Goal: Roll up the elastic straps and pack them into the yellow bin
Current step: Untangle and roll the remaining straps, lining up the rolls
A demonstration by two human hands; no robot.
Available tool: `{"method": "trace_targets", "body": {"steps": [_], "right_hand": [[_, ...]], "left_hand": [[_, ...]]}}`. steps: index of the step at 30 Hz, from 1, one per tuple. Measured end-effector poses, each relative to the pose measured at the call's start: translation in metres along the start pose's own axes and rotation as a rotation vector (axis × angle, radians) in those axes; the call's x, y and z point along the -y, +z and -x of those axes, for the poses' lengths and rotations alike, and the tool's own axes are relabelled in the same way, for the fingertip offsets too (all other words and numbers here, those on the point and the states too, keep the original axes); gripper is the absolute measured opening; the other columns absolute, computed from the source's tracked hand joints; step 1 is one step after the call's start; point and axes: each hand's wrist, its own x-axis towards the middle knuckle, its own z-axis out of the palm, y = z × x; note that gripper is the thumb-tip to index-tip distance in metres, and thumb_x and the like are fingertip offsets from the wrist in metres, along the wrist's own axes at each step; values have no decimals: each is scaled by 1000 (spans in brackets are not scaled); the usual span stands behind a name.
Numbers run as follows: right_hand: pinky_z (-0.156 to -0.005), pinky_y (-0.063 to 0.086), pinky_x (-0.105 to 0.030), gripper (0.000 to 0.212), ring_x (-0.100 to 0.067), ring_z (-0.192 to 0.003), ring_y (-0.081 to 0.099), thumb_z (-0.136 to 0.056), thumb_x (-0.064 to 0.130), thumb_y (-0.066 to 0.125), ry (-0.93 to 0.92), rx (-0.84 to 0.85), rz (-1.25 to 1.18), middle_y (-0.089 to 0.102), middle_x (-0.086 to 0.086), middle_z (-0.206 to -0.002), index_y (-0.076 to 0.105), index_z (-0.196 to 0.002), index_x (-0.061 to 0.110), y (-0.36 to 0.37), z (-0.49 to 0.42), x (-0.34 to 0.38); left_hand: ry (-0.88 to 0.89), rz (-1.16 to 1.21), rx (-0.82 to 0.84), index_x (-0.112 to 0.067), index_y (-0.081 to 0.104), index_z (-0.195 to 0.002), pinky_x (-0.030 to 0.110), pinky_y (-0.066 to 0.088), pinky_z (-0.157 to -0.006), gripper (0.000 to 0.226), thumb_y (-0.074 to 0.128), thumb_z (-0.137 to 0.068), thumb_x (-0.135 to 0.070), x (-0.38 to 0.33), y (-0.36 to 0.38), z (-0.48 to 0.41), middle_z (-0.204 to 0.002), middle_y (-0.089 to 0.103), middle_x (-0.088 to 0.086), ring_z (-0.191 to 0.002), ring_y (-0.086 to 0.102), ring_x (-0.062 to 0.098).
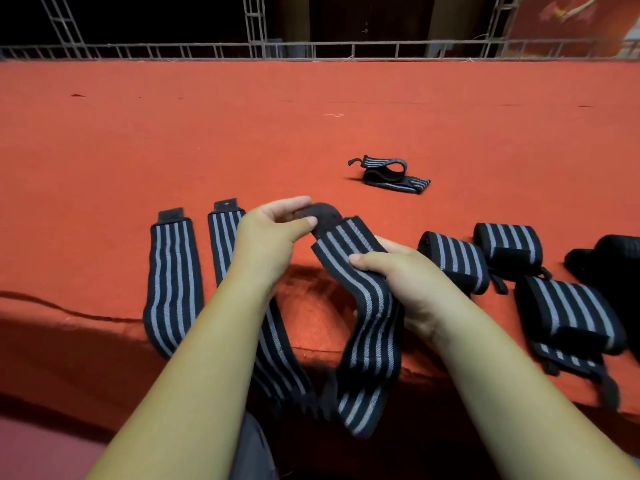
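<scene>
A black elastic strap with grey stripes (pixel 367 317) is lifted above the red table's front edge. My left hand (pixel 273 233) pinches its black end tab between thumb and fingers. My right hand (pixel 405 278) grips the strap a little lower, thumb on top, and the rest of the strap hangs down over the table's edge. Two flat straps lie to the left: one (pixel 173 282) fully in view, the other (pixel 221 237) partly under my left forearm. Three rolled straps (pixel 457 261) (pixel 509 247) (pixel 568 317) sit at the right. No yellow bin is in view.
A loosely looped strap (pixel 391 174) lies farther back on the red cloth table (pixel 242 133). Dark rolled fabric (pixel 609 261) sits at the right edge. A white metal frame (pixel 263 50) runs along the table's far side.
</scene>
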Motion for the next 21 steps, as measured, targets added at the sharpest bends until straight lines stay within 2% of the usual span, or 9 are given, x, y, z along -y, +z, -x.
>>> {"method": "trace_targets", "body": {"steps": [3, 5, 7, 10, 12, 14, 16, 18, 21], "right_hand": [[-49, 54, -26, 29, -13, -59, 69, -103, 3, 61, -12, 52, -30, 78, -7, -88, 78, -122, 15, 1, 5, 4], [-46, 52, -24, 30, -13, -56, 69, -103, 1, 59, -9, 61, -64, 77, -7, -85, 78, -122, 13, 1, 7, 5], [-44, 51, -23, 29, -14, -55, 69, -102, 1, 57, -2, 54, -119, 75, -7, -82, 77, -121, 11, 1, 7, 5], [-42, 48, -21, 27, -13, -52, 66, -103, 1, 55, 0, 47, -159, 73, -5, -77, 76, -118, 10, -3, 6, 7], [-39, 46, -20, 27, -10, -48, 65, -103, -1, 53, -2, 72, -129, 72, -1, -71, 74, -117, 10, -5, 8, 8], [-39, 46, -18, 29, -8, -47, 65, -104, -3, 50, 4, 106, -109, 72, -1, -69, 73, -117, 8, -5, 9, 7], [-48, 53, -20, 30, -12, -59, 71, -103, -3, 53, 2, 115, -109, 78, -8, -84, 75, -120, 6, -4, 6, 5], [-58, 59, -25, 27, -19, -72, 73, -103, 1, 57, 0, 75, -109, 79, -15, -99, 78, -118, 7, -2, 2, 2], [-59, 58, -28, 17, -19, -70, 73, -105, 9, 63, 17, -14, -68, 79, -13, -94, 80, -108, 10, -2, -3, -3]], "left_hand": [[-185, 164, -7, -23, 64, -146, 25, 48, -70, 55, 79, -95, -9, 5, -2, -2, -111, 75, -7, -81, 69, 2], [-312, 299, 75, -14, 71, -132, 24, 44, -59, 37, 79, -96, -12, 7, -1, -4, -108, 73, -1, -74, 61, 9], [-407, 379, 221, -14, 75, -111, 21, 41, -53, 16, 78, -98, -24, 7, -2, -1, -96, 72, 0, -63, 54, 6], [-385, 263, 386, -21, 73, -100, 21, 39, -55, 15, 74, -102, -36, 7, -2, 2, -99, 74, -5, -59, 48, 5], [-376, 208, 358, -21, 74, -106, 21, 42, -56, 19, 71, -104, -40, 8, 1, 2, -104, 75, -4, -62, 52, 7], [-396, 240, 242, -21, 77, -108, 23, 49, -60, 23, 69, -105, -42, 10, 4, 0, -102, 78, -2, -68, 63, 10], [-429, 289, 127, -21, 77, -106, 22, 50, -53, 23, 67, -106, -42, 12, 5, -4, -96, 78, -2, -66, 67, 11], [-418, 253, 132, -21, 76, -110, 20, 42, -43, 27, 67, -106, -45, 12, 2, -7, -100, 77, 1, -56, 57, 9], [-427, 206, 260, -15, 73, -116, 16, 29, -37, 31, 71, -104, -44, 8, -5, -8, -114, 80, 1, -45, 37, 4]]}}
